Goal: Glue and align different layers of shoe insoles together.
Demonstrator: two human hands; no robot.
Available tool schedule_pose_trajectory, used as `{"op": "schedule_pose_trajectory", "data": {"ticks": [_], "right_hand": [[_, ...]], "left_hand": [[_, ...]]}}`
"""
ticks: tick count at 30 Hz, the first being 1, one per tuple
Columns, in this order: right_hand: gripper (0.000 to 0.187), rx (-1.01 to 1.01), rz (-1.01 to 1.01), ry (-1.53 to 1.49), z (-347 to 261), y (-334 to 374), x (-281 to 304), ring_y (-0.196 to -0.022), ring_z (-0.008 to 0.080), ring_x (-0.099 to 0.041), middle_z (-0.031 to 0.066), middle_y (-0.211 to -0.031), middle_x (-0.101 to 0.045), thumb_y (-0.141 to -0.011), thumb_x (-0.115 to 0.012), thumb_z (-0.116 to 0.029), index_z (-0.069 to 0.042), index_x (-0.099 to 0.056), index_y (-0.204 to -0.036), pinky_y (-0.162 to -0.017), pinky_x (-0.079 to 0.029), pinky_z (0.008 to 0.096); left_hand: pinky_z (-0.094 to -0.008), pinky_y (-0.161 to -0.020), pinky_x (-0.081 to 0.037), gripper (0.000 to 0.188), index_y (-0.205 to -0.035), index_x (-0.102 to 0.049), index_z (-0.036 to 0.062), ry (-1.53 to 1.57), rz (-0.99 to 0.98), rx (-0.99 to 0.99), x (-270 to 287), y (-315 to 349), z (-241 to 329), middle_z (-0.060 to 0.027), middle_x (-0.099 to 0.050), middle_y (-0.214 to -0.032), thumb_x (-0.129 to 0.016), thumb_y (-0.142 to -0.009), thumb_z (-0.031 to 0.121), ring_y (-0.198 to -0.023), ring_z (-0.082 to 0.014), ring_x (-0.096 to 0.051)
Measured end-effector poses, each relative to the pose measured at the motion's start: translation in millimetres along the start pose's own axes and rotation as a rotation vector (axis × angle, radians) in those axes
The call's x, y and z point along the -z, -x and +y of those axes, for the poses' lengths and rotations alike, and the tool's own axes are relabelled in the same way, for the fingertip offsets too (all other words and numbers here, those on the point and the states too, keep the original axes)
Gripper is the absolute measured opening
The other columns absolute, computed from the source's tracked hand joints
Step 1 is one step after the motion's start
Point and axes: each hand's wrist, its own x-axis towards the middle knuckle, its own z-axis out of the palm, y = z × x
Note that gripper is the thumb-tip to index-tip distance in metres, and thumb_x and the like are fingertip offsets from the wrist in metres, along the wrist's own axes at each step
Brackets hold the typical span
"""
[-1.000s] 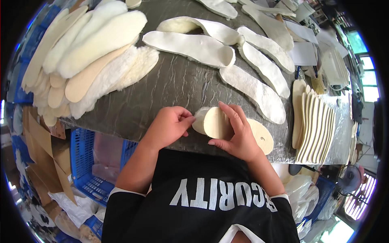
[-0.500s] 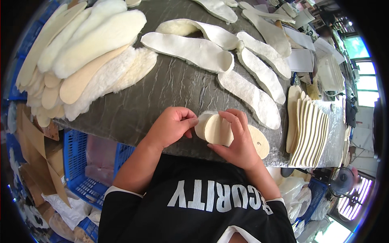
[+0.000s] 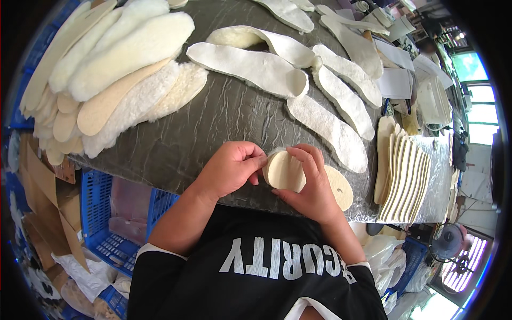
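A cream insole (image 3: 282, 172) lies near the table's front edge, with a pale fuzzy layer under its left end. My right hand (image 3: 312, 184) is closed across its middle, the thumb on the near edge and the fingers on the far edge. The insole's other end (image 3: 341, 192), bearing a small dark mark, sticks out to the right of that hand. My left hand (image 3: 237, 166) pinches at the left rim, thumb and forefinger together. Whether those fingertips grip the insole or only the fuzzy layer beneath is hard to see.
Fleecy insoles (image 3: 133, 56) are heaped at the far left of the dark table (image 3: 213, 122). White curved insoles (image 3: 250, 66) lie loosely beyond my hands. A row of stacked cream insoles (image 3: 405, 178) stands at the right. Below the left edge is a blue crate (image 3: 98, 213).
My left hand has shifted slightly right, closer to the right hand. Less of the pale layer shows beyond the insole's left end. The right hand keeps its hold.
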Motion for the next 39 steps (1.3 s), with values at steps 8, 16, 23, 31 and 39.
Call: {"op": "schedule_pose_trajectory", "data": {"ticks": [8, 16, 23, 31, 39], "right_hand": [[0.077, 0.139, 0.11, -0.166, 20, 16, 5, -0.108, 0.0344, -0.051, 0.0202, -0.119, -0.049, -0.059, -0.083, -0.011, 0.0, -0.046, -0.125, -0.094, -0.042, 0.0422], [0.082, 0.474, 0.576, -0.372, 46, 37, 4, -0.095, 0.0303, -0.055, 0.0162, -0.104, -0.049, -0.064, -0.082, -0.039, 0.001, -0.044, -0.125, -0.079, -0.05, 0.0459], [0.078, 0.279, 0.207, -0.122, 26, 16, 20, -0.096, 0.0324, -0.057, 0.0194, -0.108, -0.052, -0.061, -0.085, -0.025, 0.0, -0.049, -0.126, -0.08, -0.049, 0.0424], [0.079, 0.14, -0.016, -0.06, 1, -8, -19, -0.102, 0.0356, -0.054, 0.0182, -0.115, -0.049, -0.059, -0.086, -0.011, -0.001, -0.049, -0.128, -0.085, -0.05, 0.0412], [0.082, 0.164, 0.011, 0.009, 2, -8, -28, -0.101, 0.0376, -0.052, 0.0185, -0.114, -0.05, -0.057, -0.086, -0.01, -0.001, -0.047, -0.129, -0.085, -0.048, 0.0447]], "left_hand": [[-0.0245, -0.054, -0.047, 0.014, -0.086, -0.063, -0.0021, -0.309, 0.181, -0.005, 7, -7, -8, -0.0036, -0.063, -0.072, -0.058, -0.092, 0.009, -0.058, -0.0092, -0.058], [-0.0276, -0.052, -0.047, 0.014, -0.085, -0.062, -0.0042, -0.408, 0.217, -0.001, 2, -10, -13, -0.0069, -0.063, -0.067, -0.057, -0.09, 0.008, -0.056, -0.0124, -0.061], [-0.0246, -0.056, -0.049, 0.013, -0.086, -0.061, -0.0033, -0.324, 0.275, -0.116, 5, 8, -3, -0.0046, -0.062, -0.073, -0.057, -0.092, 0.007, -0.061, -0.0102, -0.061], [-0.023, -0.059, -0.048, 0.01, -0.088, -0.061, -0.0011, -0.255, 0.212, -0.11, 16, 26, -1, -0.0019, -0.061, -0.075, -0.056, -0.094, 0.006, -0.064, -0.0091, -0.059], [-0.023, -0.058, -0.047, 0.01, -0.087, -0.061, -0.0013, -0.263, 0.197, -0.118, 15, 24, 1, -0.0016, -0.061, -0.074, -0.055, -0.093, 0.004, -0.063, -0.0088, -0.058]]}}
